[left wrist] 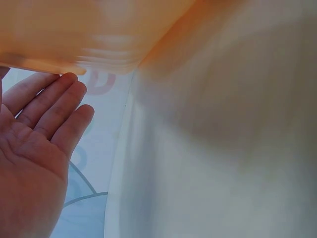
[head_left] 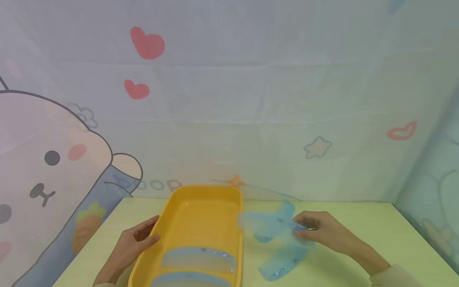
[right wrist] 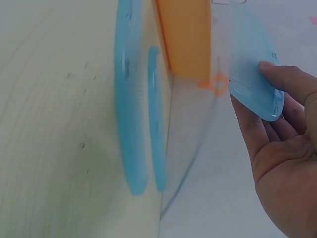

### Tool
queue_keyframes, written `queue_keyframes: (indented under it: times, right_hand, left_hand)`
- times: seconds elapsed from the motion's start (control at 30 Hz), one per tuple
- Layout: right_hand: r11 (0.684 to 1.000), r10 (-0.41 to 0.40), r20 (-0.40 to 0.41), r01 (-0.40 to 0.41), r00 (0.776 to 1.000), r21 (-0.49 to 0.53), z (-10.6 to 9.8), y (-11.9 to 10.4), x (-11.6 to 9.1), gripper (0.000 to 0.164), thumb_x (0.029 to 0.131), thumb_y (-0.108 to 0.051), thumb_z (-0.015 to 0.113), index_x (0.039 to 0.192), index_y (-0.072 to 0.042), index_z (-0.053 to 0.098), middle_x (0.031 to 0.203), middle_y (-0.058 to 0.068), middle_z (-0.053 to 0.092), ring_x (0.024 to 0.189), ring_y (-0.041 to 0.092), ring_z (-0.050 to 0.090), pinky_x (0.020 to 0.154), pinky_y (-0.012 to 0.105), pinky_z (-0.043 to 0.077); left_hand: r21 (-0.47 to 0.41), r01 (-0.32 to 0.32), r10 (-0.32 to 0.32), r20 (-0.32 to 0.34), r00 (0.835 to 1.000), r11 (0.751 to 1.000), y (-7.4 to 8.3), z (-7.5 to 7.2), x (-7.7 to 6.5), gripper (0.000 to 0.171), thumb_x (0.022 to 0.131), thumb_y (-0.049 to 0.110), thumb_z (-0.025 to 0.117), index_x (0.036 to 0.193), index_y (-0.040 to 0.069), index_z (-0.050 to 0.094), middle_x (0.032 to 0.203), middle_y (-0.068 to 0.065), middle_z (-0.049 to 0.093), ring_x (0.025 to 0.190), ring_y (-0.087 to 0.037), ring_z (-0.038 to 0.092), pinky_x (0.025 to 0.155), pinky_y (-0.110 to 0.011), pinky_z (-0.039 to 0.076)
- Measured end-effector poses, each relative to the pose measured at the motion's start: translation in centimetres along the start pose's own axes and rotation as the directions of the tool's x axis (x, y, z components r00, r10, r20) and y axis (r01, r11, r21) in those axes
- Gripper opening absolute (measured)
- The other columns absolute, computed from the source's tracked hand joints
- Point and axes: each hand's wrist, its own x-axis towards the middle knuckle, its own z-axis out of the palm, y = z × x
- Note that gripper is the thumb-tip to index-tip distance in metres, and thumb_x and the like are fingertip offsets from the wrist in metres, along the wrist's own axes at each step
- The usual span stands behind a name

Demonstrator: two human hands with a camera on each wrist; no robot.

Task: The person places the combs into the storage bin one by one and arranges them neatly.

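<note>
My right hand pinches one end of a translucent blue comb between thumb and fingers, holding it raised over the table. The comb's other end reaches the right rim of a yellow tray in the head view, where it is blurred. Below it, two similar combs lie on the table, a nearer comb and a farther comb partly covered. Inside the tray's near half rest two more combs, an upper comb and a lower comb cut by the frame. My left hand grips the tray's left rim, thumb over the edge.
The pale yellow-green table ends at the back against a cloth backdrop printed with hearts, a star and a cartoon bear. Another cloth panel stands along the right side.
</note>
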Motion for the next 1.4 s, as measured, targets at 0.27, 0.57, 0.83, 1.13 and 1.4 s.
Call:
queue_keyframes:
  times: [0.27, 0.57, 0.83, 1.13, 1.4]
  right_hand:
    - [1.000, -0.020, -0.012, 0.020, 1.000, 0.001, 1.4, -0.8, 2.6, 0.024, 0.104, -0.016, 0.072, 0.124, -0.004, 0.074, 0.119, 0.014, 0.075, 0.114, 0.019, 0.071, 0.095, 0.030, 0.059]
    - [0.999, 0.013, -0.039, -0.011, 0.999, 0.052, 3.2, -1.5, 6.0, 0.026, 0.100, -0.021, 0.077, 0.121, -0.006, 0.075, 0.115, 0.011, 0.076, 0.106, 0.025, 0.073, 0.090, 0.032, 0.061]
    - [0.999, 0.008, -0.040, -0.006, 0.999, 0.049, 4.8, -2.5, 8.7, 0.025, 0.099, -0.021, 0.079, 0.118, -0.006, 0.077, 0.112, 0.010, 0.077, 0.099, 0.024, 0.075, 0.088, 0.032, 0.062]
    - [0.998, 0.001, -0.008, 0.000, 1.000, 0.066, 6.6, -3.5, 11.5, 0.024, 0.100, -0.019, 0.078, 0.120, -0.005, 0.077, 0.108, 0.006, 0.077, 0.094, 0.025, 0.075, 0.082, 0.036, 0.064]
    - [0.999, -0.004, 0.048, 0.001, 0.999, 0.053, 8.5, -3.7, 13.7, 0.027, 0.102, -0.016, 0.075, 0.122, 0.002, 0.074, 0.103, 0.004, 0.077, 0.091, 0.021, 0.074, 0.081, 0.036, 0.063]
  left_hand:
    - [-0.005, -0.006, 0.006, 0.004, 1.000, 1.000, 0.0, 0.1, -0.1, 0.069, 0.101, 0.015, 0.076, 0.159, -0.002, 0.045, 0.156, -0.026, 0.050, 0.119, 0.000, 0.065, 0.094, -0.027, 0.059]
    - [-0.009, -0.013, 0.013, 0.007, 1.000, 1.000, -0.1, 0.0, 0.0, 0.068, 0.101, 0.014, 0.076, 0.159, -0.002, 0.045, 0.156, -0.025, 0.050, 0.125, -0.009, 0.066, 0.094, -0.028, 0.059]
    - [-0.012, -0.019, 0.019, 0.004, 1.000, 1.000, -0.2, -0.1, 0.0, 0.068, 0.100, 0.015, 0.077, 0.159, -0.001, 0.046, 0.155, -0.026, 0.051, 0.123, -0.009, 0.067, 0.093, -0.028, 0.060]
    - [-0.009, -0.017, 0.017, 0.006, 1.000, 1.000, -0.3, -0.1, 0.1, 0.068, 0.101, 0.013, 0.076, 0.159, -0.002, 0.045, 0.155, -0.027, 0.051, 0.127, -0.022, 0.066, 0.094, -0.030, 0.060]
    - [-0.008, -0.028, 0.028, 0.005, 1.000, 1.000, -0.3, -0.1, 0.1, 0.067, 0.101, 0.012, 0.075, 0.160, -0.001, 0.045, 0.156, -0.026, 0.050, 0.131, -0.030, 0.063, 0.092, -0.029, 0.061]
